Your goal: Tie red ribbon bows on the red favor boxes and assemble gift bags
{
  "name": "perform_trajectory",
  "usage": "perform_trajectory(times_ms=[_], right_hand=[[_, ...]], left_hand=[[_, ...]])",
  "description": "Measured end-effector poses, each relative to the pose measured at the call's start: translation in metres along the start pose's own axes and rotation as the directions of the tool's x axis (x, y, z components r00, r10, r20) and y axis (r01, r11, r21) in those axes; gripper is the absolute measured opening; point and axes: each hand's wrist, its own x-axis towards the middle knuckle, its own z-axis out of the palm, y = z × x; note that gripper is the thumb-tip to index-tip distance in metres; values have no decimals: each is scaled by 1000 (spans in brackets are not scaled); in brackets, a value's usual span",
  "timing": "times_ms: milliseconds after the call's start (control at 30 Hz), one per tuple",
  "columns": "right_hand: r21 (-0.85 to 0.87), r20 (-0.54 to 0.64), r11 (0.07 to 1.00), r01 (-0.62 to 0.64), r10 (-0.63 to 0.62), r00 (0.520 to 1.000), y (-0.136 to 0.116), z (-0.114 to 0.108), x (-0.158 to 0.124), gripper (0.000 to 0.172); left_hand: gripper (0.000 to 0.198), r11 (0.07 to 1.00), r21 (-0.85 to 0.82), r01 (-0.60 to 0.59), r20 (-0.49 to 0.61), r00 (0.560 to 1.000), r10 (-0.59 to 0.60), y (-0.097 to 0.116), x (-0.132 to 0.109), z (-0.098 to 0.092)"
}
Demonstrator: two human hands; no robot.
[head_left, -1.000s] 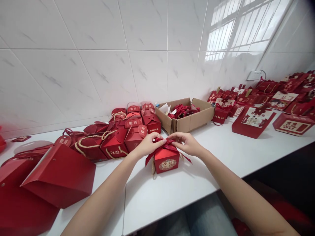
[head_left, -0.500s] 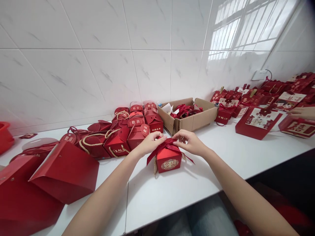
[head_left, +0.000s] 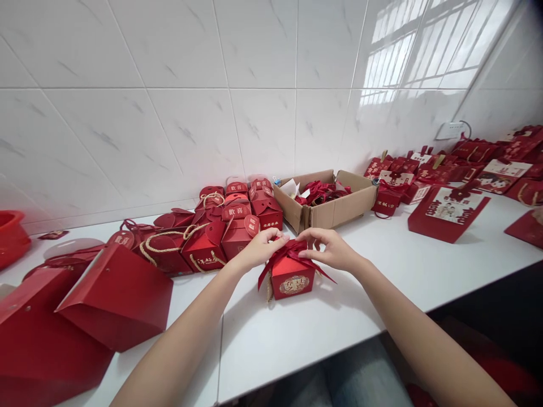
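A small red gift box with a gold emblem stands on the white counter in front of me. A dark red ribbon is tied across its top, with tails hanging to both sides. My left hand pinches the ribbon at the box's upper left. My right hand pinches it at the upper right. Both hands have fingers closed on the ribbon loops.
Several finished red boxes with rope handles cluster behind the box by the tiled wall. A cardboard carton holds red ribbons. Large red paper bags lie at left, a red bowl at far left, more red boxes along the right.
My hands have shifted slightly on the ribbon at the box top. On the far right, another person's hand and the flat red box by it have gone from view.
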Motion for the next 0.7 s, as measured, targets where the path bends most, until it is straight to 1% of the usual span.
perform_trajectory(times_ms=[33, 167, 233, 300, 400, 433, 567, 633, 700], right_hand=[[-6, 10, 1000, 6, -6, 1000, 0, -1, -1, 23], [-58, -8, 997, 53, -53, 999, 3, -1, 0, 13], [-89, -25, 992, 95, -98, 995, 4, 2, 2, 15], [-110, -72, 986, 126, -135, 988, 4, 6, 4, 15], [-116, -171, 981, 155, -174, 970, 3, 11, 5, 15], [-110, -181, 980, 168, -186, 966, 3, 11, 5, 15], [-87, -130, 971, 225, -235, 963, 3, 11, 3, 25], [-89, -131, 971, 224, -234, 963, 3, 10, 1, 30], [-87, -142, 975, 206, -217, 966, 3, 11, 0, 29]], left_hand=[[41, 1000, 2, -2, -1, 1000, 2, 0, 0, 0], [40, 1000, 17, -15, 0, 1000, 15, -1, 0, 0], [39, 999, 31, -24, 1, 1000, 24, -1, 0, 0], [38, 998, 48, -28, 5, 1000, 28, 0, -1, 0], [35, 997, 75, -28, 14, 1000, 27, 3, -4, -1], [35, 996, 83, -27, 19, 999, 26, 4, -4, -2], [35, 994, 105, -18, 34, 999, 15, 5, -5, -3], [35, 994, 110, -13, 39, 999, 8, 3, -5, -3], [35, 993, 116, -11, 37, 999, 7, 2, -4, -2]])
